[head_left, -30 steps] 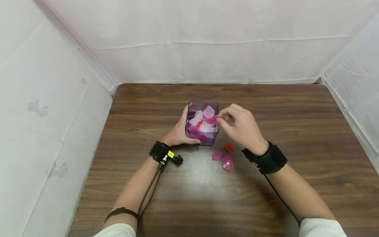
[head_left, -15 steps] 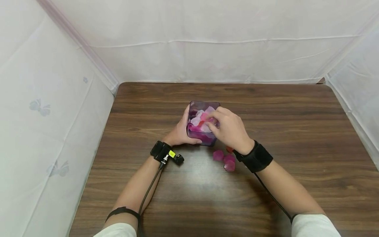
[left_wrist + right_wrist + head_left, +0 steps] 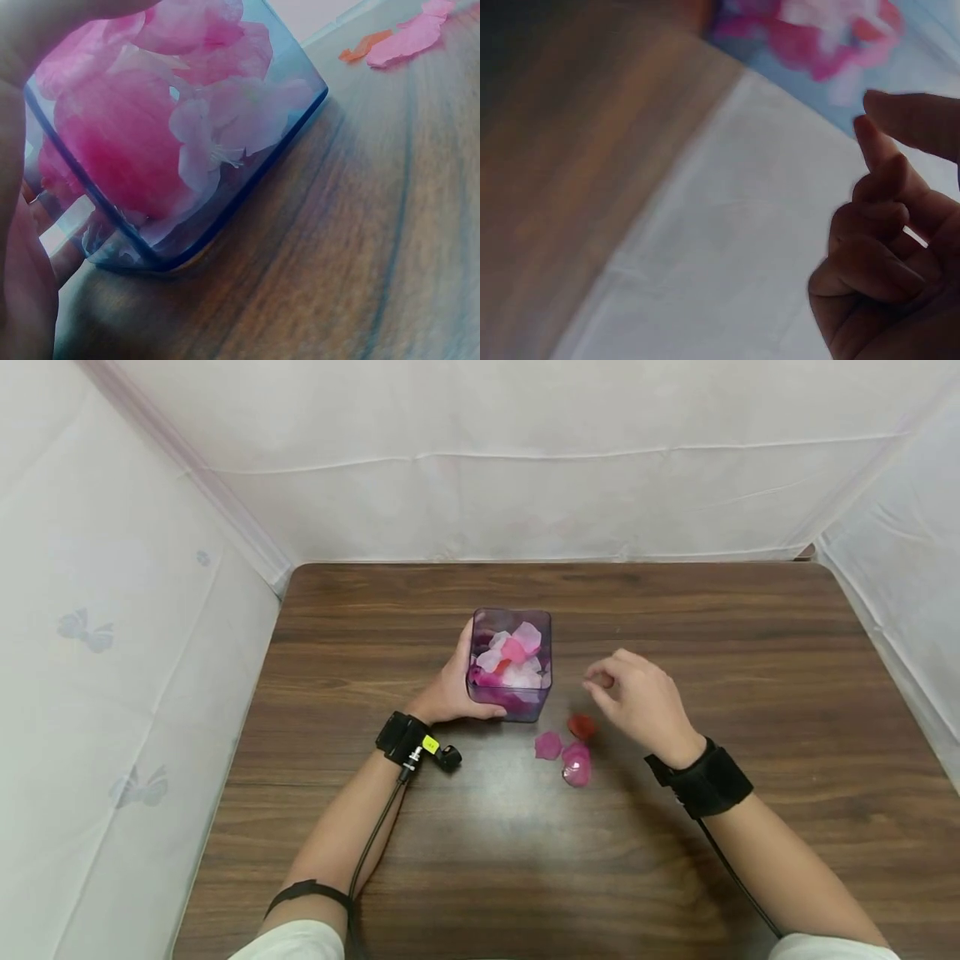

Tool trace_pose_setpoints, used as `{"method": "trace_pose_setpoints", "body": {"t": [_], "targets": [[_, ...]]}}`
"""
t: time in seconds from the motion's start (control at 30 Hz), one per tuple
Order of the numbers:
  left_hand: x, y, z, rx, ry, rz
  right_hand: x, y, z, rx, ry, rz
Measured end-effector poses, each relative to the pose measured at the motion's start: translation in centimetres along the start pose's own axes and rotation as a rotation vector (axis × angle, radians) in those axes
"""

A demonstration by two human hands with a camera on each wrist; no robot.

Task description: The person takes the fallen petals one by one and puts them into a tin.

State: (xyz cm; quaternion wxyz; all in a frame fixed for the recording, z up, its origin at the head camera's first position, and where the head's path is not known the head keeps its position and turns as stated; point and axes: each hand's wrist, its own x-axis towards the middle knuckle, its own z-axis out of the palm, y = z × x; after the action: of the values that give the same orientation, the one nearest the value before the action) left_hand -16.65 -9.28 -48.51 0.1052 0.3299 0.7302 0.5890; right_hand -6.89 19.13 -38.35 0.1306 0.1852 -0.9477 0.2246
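Note:
My left hand (image 3: 452,687) grips a see-through purple plastic box (image 3: 517,702) from its left side, thumb along the front. Pink, white and red petals (image 3: 513,650) fill much of the box, whose top is open. In the left wrist view the petals (image 3: 127,142) press against the clear wall. My right hand (image 3: 641,706) hovers to the right of the box, fingers loosely curled and nothing between them. A small gap parts thumb and forefinger in the right wrist view. Below that hand lie a red petal (image 3: 581,726), a pink petal (image 3: 548,745) and overlapping magenta petals (image 3: 577,766).
The brown wooden table (image 3: 720,643) reaches back to a white cloth wall (image 3: 450,510), with another cloth wall (image 3: 112,693) on the left. Black straps with a camera (image 3: 448,759) and cables run along both forearms.
The right hand reached into the box with a pink petal, let it go there and drew back to the right. That petal now lies on top. The left hand keeps its hold.

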Motion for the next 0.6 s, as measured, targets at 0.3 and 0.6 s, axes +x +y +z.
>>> {"method": "trace_pose_setpoints", "body": {"t": [0.3,0.6], "targets": [[-0.3,-0.1,-0.2,0.022,0.01,0.013,-3.0,2.2,2.3,-0.058,-0.269,0.111],[-0.2,-0.2,-0.2,0.008,0.001,-0.002,-3.0,2.3,2.9,-0.037,-0.31,0.119]]}}
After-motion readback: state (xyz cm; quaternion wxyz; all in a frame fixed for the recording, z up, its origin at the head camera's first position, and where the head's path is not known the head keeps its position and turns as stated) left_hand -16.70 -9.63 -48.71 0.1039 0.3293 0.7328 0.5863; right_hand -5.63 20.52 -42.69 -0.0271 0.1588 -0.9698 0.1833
